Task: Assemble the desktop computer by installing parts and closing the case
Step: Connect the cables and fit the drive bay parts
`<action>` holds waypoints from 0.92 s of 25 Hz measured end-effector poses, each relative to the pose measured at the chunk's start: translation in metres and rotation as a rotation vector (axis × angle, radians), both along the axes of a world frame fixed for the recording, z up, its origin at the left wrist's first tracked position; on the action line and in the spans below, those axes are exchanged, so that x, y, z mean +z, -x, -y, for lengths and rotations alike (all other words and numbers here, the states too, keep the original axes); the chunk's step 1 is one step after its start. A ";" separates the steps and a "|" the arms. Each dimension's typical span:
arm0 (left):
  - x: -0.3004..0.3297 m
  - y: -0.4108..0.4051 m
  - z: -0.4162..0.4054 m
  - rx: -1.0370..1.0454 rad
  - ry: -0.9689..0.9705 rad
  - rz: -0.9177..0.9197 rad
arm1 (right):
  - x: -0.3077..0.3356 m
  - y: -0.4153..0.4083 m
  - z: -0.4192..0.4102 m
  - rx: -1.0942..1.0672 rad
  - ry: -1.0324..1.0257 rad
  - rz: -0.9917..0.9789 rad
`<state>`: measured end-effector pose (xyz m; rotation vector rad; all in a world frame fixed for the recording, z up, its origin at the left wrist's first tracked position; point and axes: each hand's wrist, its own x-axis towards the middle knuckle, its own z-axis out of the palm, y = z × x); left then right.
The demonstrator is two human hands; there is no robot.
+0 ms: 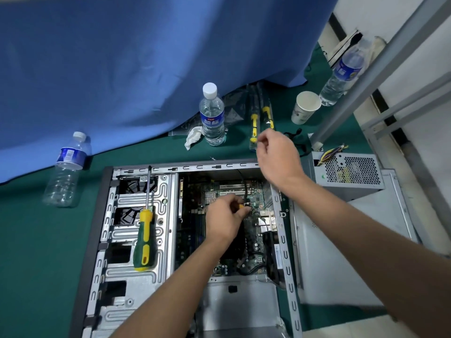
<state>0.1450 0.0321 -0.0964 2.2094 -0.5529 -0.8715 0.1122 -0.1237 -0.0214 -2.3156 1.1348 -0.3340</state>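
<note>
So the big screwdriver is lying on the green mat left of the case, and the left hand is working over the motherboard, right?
Not quite. The head view shows the screwdriver lying on the case's metal drive cage, not the mat. The left hand is over the motherboard, as you said.

Left grip [225, 219] pinched, right grip [275, 154] curled

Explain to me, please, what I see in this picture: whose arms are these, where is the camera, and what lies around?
The camera sits on a person's head and looks down, so the two bare arms are that person's own. An open computer case lies on a green surface. The left hand pinches a small yellow-tipped part over the green motherboard. The right hand is raised above the case's far corner; whether its curled fingers hold anything is unclear. A green and yellow screwdriver rests on the case's metal frame. Water bottles, a paper cup and a grey power supply stand around.
</note>
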 end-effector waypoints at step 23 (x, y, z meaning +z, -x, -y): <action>-0.063 0.019 0.098 0.567 -0.156 0.122 | -0.061 -0.005 0.017 -0.200 -0.072 -0.007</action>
